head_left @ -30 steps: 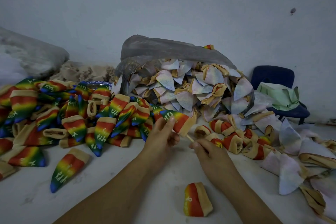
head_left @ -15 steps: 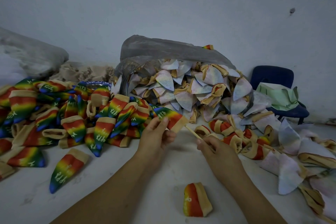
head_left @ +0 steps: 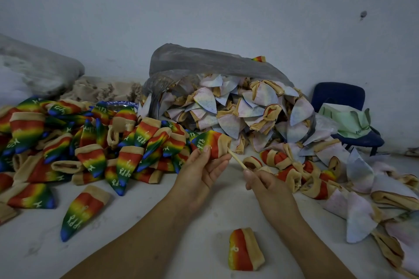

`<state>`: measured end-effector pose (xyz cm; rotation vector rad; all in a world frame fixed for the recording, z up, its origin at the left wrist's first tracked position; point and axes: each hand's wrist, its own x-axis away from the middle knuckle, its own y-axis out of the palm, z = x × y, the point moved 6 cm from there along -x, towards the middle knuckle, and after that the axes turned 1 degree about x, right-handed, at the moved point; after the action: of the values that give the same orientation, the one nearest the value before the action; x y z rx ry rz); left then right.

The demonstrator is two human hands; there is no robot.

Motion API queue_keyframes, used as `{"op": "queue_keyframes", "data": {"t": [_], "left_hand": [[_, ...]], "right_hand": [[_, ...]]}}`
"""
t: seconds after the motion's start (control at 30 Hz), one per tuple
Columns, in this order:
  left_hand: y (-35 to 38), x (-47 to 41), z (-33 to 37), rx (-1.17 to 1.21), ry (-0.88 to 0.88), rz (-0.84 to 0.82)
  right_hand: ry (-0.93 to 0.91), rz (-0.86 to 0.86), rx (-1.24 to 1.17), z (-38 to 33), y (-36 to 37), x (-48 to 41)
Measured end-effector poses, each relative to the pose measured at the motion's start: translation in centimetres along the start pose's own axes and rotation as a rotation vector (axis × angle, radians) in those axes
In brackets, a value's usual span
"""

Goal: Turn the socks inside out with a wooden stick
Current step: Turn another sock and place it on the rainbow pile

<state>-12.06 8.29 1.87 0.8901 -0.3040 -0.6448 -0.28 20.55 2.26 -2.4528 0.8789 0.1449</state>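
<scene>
Your left hand [head_left: 200,174] pinches a rainbow sock [head_left: 209,141] between the rainbow pile [head_left: 95,140] and the plastic bag [head_left: 204,61]. Your right hand [head_left: 266,184] curls round the wooden stick [head_left: 237,159], its far end inside the tan cuff (print facing outward).

The light is dim, soft and even, with a cool grey-blue cast over the wall [head_left: 226,7]; its source cannot be told. Shadows are faint and soft-edged, lying close under the rainbow socks [head_left: 95,158], whose colours read strongly at the centre. The wide lens bows the edges, and the grey sack [head_left: 38,68] at far left looks smeared and soft.
</scene>
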Motion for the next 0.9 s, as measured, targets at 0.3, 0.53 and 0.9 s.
{"op": "queue_keyframes", "data": {"t": [0.3, 0.53, 0.9], "left_hand": [[-0.8, -0.2, 0.4, -0.038, 0.051, 0.096], [-0.4, -0.1, 0.1, -0.010, -0.034, 0.035], [-0.6, -0.4, -0.6, -0.511, 0.094, -0.021]], "right_hand": [[-0.047, -0.010, 0.197, 0.1, -1.3, -0.4], [-0.045, -0.030, 0.030, -0.2, -0.5, -0.2], [-0.061, -0.021, 0.417, 0.1, -2.7, -0.7]]}}
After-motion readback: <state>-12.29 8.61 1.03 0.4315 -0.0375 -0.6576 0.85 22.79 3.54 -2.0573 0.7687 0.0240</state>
